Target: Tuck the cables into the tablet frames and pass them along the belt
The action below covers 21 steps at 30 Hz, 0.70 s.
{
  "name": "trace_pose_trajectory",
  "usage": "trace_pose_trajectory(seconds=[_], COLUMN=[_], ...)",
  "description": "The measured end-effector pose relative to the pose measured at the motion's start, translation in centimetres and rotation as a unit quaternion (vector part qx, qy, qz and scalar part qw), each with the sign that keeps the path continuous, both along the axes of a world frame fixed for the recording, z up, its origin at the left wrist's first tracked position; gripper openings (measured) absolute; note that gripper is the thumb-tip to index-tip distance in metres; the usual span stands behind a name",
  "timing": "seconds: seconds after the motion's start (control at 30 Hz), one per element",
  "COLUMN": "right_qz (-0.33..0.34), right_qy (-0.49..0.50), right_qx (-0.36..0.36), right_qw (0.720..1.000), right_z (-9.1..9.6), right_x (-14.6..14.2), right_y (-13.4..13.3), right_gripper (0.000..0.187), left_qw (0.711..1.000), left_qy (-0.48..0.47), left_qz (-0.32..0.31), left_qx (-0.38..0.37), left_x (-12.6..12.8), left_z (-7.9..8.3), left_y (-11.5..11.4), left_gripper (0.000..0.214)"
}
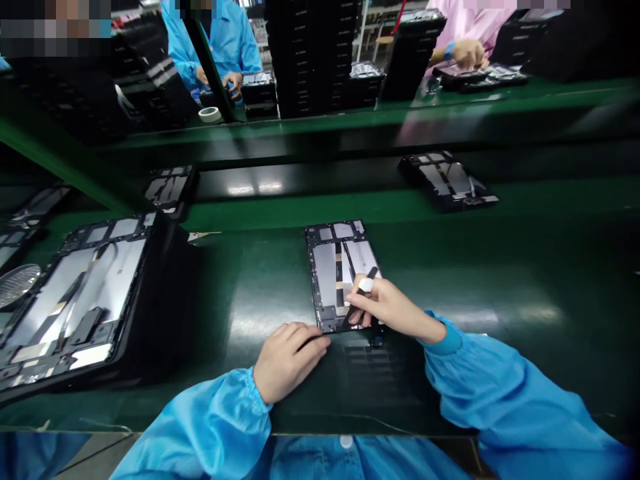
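An opened tablet, its silver battery panels and dark flat cables exposed, lies on the green work surface in front of me. My right hand is closed around slim black tweezers, with a white band on one finger. Their tip points down at the tablet's lower edge, partly hidden by my fingers. At the lower left corner, my left hand rests palm down on the surface, fingers extended, fingertips touching the tablet's edge. A small dark part sticks out below the tablet's lower right corner.
A tall stack of black trays topped by an opened tablet stands at the left. Other opened tablets lie farther back. Across the bench, two people in blue and pink work among black stacks, near a tape roll.
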State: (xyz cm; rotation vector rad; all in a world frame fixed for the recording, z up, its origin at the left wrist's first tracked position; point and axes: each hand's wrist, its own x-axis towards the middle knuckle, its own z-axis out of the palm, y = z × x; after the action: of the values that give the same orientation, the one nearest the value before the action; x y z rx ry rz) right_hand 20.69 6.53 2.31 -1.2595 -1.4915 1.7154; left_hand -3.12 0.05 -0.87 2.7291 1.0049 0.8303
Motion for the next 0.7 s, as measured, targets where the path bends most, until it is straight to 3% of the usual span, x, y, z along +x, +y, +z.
trace_pose_trajectory(seconds=[0.13, 0.33, 0.7], right_qz=[0.025, 0.023, 0.031], right_qy=[-0.019, -0.020, -0.032], right_qx=[-0.021, -0.024, -0.023], right_qw=[0.999, 0.999, 0.999], right_z=[-0.6, -1.7, -1.6], right_x=[-1.1, -1.4, -1.3], right_y=[1.2, 0.9, 0.8], right_gripper=[0.033, 0.027, 0.023], left_qw=[1.000, 1.000, 1.000], left_qy=[0.007, -0.007, -0.006], left_qz=[0.021, 0.010, 0.009], left_qx=[0.017, 0.015, 0.012], left_x=[0.1, 0.0, 0.0], left_z=[-0.8, -1.0, -1.0], left_y=[1.3, 1.2, 1.3], left_gripper=[0.017, 0.017, 0.017])
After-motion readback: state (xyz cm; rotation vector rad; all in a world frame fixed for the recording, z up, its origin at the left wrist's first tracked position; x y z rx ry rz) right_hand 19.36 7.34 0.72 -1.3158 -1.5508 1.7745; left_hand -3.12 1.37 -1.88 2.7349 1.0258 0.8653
